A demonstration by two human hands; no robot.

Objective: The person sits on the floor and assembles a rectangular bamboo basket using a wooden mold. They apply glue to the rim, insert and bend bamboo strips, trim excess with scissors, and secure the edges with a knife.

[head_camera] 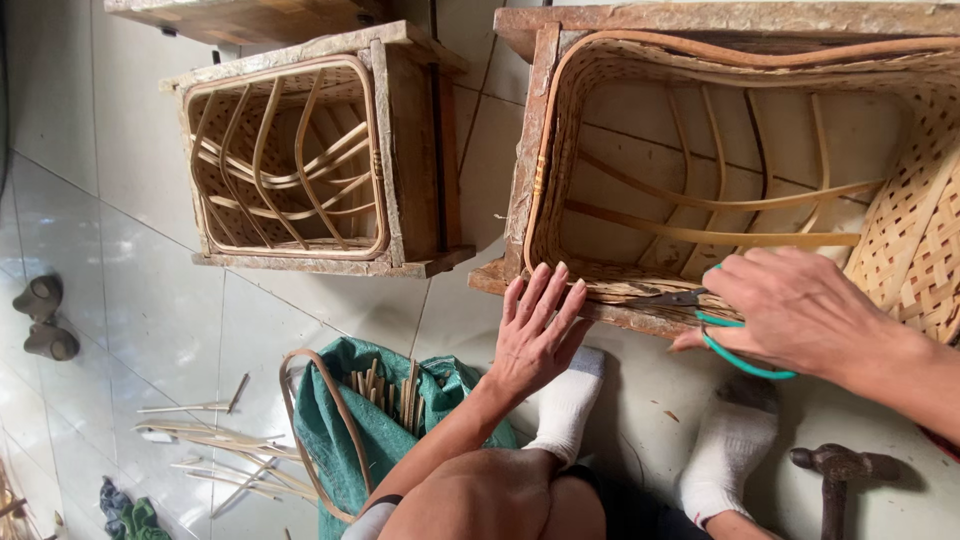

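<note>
My left hand (535, 330) lies flat with fingers spread, fingertips touching the near edge of a large woven cane basket (905, 240) that sits inside a wooden box frame (525, 180). My right hand (795, 305) is closed around green-handled scissors (725, 335), whose blades point left at the basket's near rim. The basket has bent cane ribs across its open bottom.
A second wooden frame (410, 150) with a cane rib skeleton stands at the left. A green sack (340, 430) of cut cane pieces lies by my knee, loose cane strips (225, 450) on the tiled floor beside it. A hammer (840, 470) rests near my right foot.
</note>
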